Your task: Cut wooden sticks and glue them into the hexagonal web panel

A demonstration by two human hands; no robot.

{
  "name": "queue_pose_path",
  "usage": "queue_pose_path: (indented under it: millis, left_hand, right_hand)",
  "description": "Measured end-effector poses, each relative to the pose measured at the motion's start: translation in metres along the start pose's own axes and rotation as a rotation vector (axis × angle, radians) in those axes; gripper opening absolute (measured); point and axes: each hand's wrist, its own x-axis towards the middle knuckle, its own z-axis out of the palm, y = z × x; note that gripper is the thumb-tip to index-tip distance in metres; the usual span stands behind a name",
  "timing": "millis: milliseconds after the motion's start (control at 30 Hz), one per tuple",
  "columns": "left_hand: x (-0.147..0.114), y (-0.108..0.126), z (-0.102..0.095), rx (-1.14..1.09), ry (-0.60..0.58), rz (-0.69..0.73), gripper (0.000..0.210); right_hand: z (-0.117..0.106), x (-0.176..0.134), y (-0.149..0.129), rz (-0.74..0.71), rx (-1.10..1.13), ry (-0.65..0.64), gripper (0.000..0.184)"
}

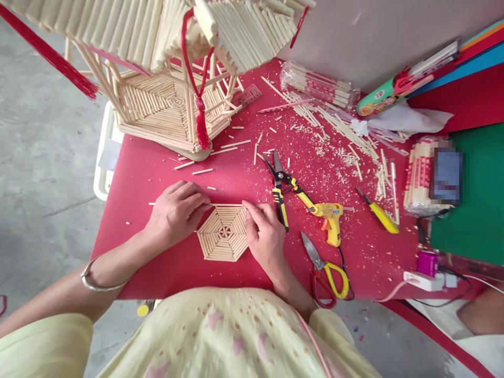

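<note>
On the red tabletop in front of me lies a small hexagonal panel (223,248) of thin wooden sticks set in rings around a star-shaped centre. Along its far edge runs a thin stick (227,205). My left hand (179,212) pinches the stick's left end, fingertips at the panel's upper left corner. At the other end, my right hand (268,231) has thumb and forefinger closed on the stick by the upper right corner. The fingers partly hide both corners. Just right of my right hand rest yellow-and-black cutting pliers (280,197) with their jaws apart.
A stick-built pavilion (173,105) with red tassels stands at the back left. Rightward lie a yellow glue gun (333,220), scissors (321,262), a yellow-handled knife (380,212) and scattered stick scraps (323,136). A power strip (425,281) sits near the right edge.
</note>
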Motion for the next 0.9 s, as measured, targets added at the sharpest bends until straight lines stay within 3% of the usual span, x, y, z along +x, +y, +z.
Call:
queue_pose_path:
  millis: [900]
  left_hand:
    - [-0.0010, -0.0010, -0.0021, -0.008, -0.041, 0.023, 0.015]
  right_hand:
    - [-0.0003, 0.0001, 0.0005, -0.005, -0.009, -0.014, 0.039]
